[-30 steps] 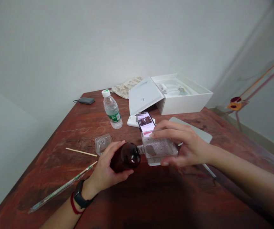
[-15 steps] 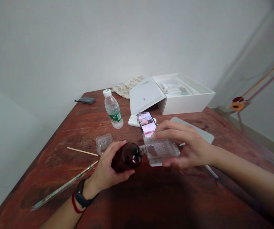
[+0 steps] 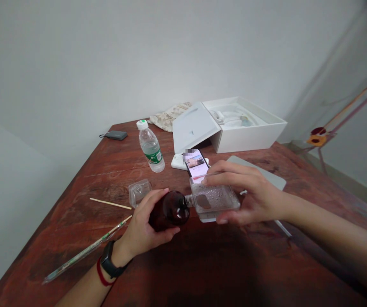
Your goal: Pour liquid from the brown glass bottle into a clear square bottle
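two bottles (image 3: 216, 201) meet mouth to mouth between both hands (image 3: 148, 224)

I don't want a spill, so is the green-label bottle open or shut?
Shut. The white cap sits on top of the green-label bottle, which stands upright on the table.

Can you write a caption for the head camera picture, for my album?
Two hands hold a brown bottle and a clear plastic bottle mouth to mouth.
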A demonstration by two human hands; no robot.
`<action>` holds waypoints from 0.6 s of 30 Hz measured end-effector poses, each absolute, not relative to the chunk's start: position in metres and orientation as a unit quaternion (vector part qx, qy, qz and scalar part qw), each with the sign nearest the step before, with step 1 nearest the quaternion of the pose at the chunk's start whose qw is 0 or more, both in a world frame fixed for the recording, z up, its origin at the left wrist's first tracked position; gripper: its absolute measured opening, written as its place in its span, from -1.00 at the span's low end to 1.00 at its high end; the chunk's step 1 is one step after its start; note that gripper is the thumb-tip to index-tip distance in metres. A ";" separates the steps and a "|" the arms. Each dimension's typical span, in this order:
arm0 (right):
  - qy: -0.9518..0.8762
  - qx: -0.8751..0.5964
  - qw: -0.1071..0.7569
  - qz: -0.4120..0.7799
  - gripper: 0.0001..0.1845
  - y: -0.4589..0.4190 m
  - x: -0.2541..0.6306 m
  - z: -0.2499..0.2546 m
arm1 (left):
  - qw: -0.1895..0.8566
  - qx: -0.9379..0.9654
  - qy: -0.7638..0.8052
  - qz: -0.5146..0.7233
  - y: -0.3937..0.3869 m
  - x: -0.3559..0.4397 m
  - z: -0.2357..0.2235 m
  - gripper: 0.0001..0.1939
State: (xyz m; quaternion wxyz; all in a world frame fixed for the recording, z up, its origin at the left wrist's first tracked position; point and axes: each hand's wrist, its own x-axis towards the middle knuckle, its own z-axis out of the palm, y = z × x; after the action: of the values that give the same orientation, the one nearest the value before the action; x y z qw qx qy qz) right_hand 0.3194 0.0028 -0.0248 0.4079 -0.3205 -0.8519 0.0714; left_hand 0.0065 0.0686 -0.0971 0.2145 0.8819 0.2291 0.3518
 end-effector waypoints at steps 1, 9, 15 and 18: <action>-0.853 -0.320 0.407 0.072 -0.38 0.003 0.319 -0.024 | 0.216 0.882 0.227 0.352 0.069 0.007 -0.097 -0.14; -0.854 -0.315 0.408 0.075 -0.41 0.002 0.318 -0.022 | 0.219 0.879 0.222 0.360 0.069 0.007 -0.096 -0.16; -0.851 -0.327 0.402 0.077 -0.39 0.001 0.318 -0.022 | 0.219 0.880 0.232 0.353 0.068 0.007 -0.097 -0.16; -0.852 -0.329 0.398 0.080 -0.37 0.001 0.318 -0.021 | 0.220 0.880 0.238 0.346 0.068 0.006 -0.097 -0.16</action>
State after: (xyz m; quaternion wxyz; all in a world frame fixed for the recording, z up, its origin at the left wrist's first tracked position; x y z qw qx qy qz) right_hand 0.3178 0.0008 -0.0212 0.3984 -0.3290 -0.8524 0.0801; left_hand 0.0061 0.0678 -0.0970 0.2200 0.8804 0.2381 0.3462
